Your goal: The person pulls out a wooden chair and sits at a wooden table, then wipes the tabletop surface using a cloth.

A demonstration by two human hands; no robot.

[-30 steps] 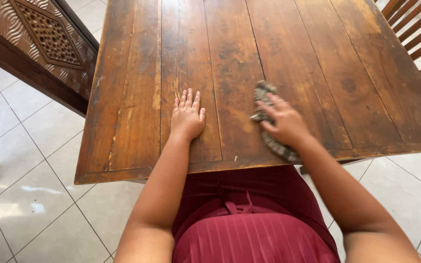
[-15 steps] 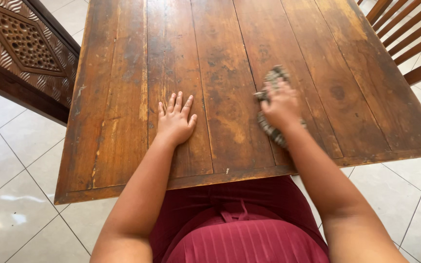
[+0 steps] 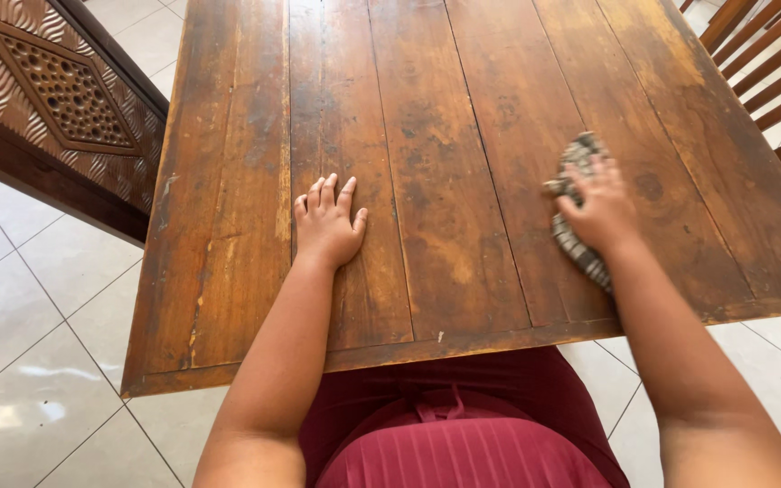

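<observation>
My left hand (image 3: 327, 224) lies flat, palm down, on the worn brown wooden table (image 3: 445, 117), fingers spread slightly and holding nothing. My right hand (image 3: 597, 206) presses down on a grey striped cloth (image 3: 577, 244) on the table's right side. The cloth shows beyond my fingertips and below my palm; its middle is hidden under the hand.
A carved dark wooden panel (image 3: 56, 90) stands at the upper left beside the table. Slats of a wooden chair (image 3: 770, 72) show at the upper right. White floor tiles (image 3: 29, 361) surround the table. My red garment (image 3: 463, 425) is below the table's near edge.
My right hand has slid the cloth to the right and farther from the table's near edge. My left hand stays flat in the same place.
</observation>
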